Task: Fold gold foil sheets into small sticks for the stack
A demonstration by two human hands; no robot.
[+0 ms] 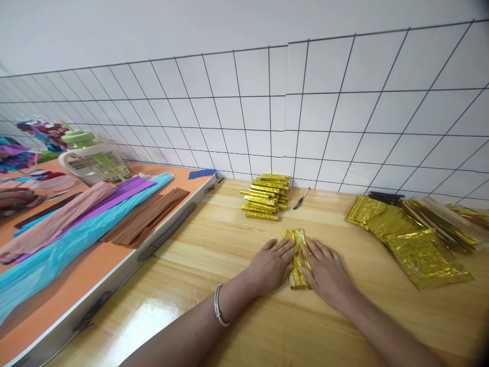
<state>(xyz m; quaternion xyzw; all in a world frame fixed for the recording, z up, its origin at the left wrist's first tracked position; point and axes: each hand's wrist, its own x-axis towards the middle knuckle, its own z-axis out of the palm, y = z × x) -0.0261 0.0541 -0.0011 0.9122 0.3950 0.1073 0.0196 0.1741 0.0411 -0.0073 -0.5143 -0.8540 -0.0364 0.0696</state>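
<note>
L hand [269, 267] & R hand [327, 270] lie flat, one from each side, on a folded shiny gold piece [295, 236]; it lies on the wood worktop [214, 244], btwn. the hands; L fingers [286, 248] are close together, R fingers [314, 248] a bit spread w/ the thumb apart; a silver bangle [217, 306] is on the L wrist; a pile of gold sticks [263, 201] is near, past the hands, w/ a pen [301, 199] just beside it; gold sheets [410, 239] lie off to the R; orange table [91, 283] w/ colored paper strips [95, 234] is on the L.
</note>
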